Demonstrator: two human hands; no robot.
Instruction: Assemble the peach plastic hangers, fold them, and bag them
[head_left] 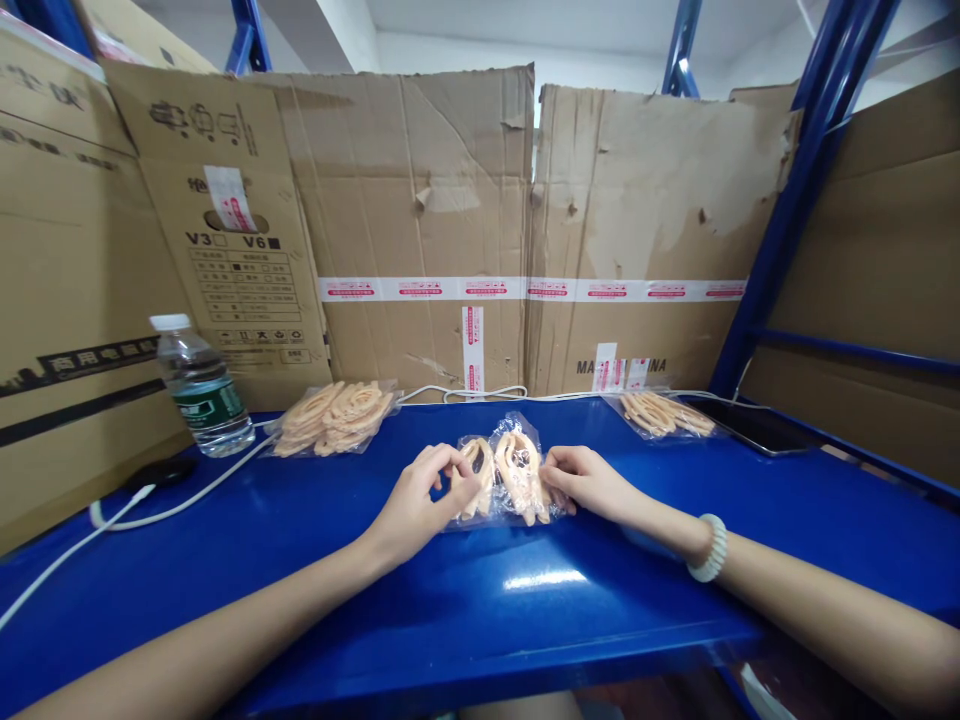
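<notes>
A clear plastic bag with beige, loop-shaped pieces [519, 470] lies on the blue tabletop [450, 610] between my hands. The pieces form two groups side by side. My left hand [435, 495] is at the bag's left edge, its fingers curled with thumb and fingertips close together on the plastic. At the right edge, my right hand [589, 482] pinches the plastic between thumb and fingers. A pale coiled band [709, 548] circles my right wrist.
Bagged beige pieces [334, 418] lie at the back left, with another bag [664, 413] at the back right beside a dark phone [754, 425]. A water bottle [202, 390] and white cable [187, 498] are at left. Cardboard [420, 220] walls the back.
</notes>
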